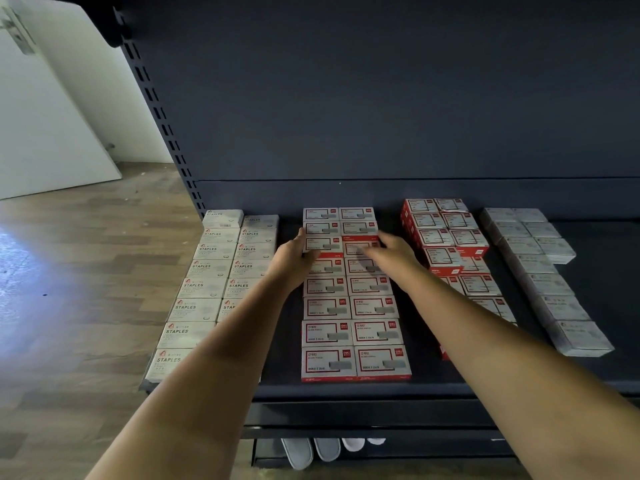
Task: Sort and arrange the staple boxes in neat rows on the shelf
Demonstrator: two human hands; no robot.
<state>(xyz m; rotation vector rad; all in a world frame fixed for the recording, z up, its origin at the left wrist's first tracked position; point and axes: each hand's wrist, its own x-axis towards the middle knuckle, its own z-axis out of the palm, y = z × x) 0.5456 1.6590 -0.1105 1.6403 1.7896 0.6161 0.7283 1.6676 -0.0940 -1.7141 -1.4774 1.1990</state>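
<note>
On the dark shelf, four groups of staple boxes laid flat in paired rows running front to back, long sides across the shelf, printed tops up. At far left, white boxes marked STAPLES, two columns, partly hidden by the left forearm. At centre, red-and-white boxes, two columns packed edge to edge, lettering readable from the front. Right of these, a red-sided group, stacked higher at the back, rows skewed slightly clockwise. At far right, pale grey boxes, also skewed, print too faint to read. Both arms stretched forward over the centre group. Left hand against the left edge of the third box back in the left column, thumb along its side, fingers curled round it. Right hand palm down over the neighbouring box in the right column, fingers blurred; whether grasping or only resting, cannot tell. Below the shelf, pale slippers on a wooden floor.
</note>
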